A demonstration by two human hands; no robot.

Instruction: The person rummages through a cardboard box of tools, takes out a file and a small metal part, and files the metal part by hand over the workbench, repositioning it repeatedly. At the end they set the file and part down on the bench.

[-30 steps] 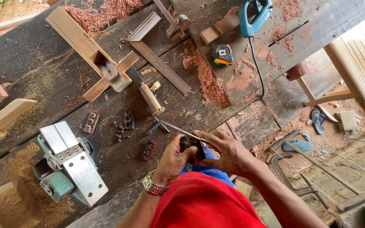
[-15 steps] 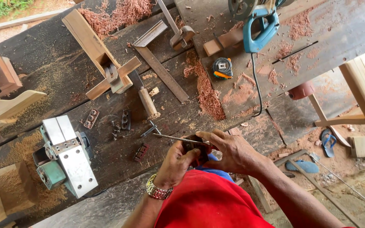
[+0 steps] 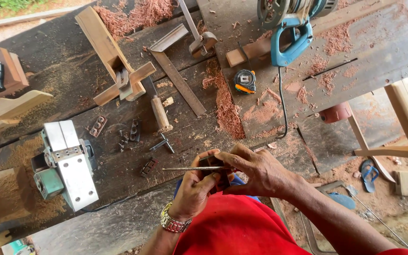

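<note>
Together, left hand [image 3: 195,189] and right hand [image 3: 256,171] around a thin metal blade [image 3: 192,168].

We see a dark, weathered grey-brown workbench [image 3: 119,226] dusted with reddish-orange shavings [image 3: 227,111] and paler tan sawdust. We see a bright blue handle on the power saw [image 3: 291,40], and a planer [image 3: 64,165] in silver-white metal with a teal-green body. The tape measure [image 3: 245,81] shows black with an orange band. We note a pale wooden chisel handle [image 3: 160,113], a grey steel square [image 3: 178,75], and light honey-coloured wood blocks [image 3: 112,54]. We catch a red shirt [image 3: 237,231], a silver-and-gold wristwatch [image 3: 173,222], blue sandals [image 3: 368,174] on the reddish ground, and a thin dark metal blade [image 3: 190,168].
</note>
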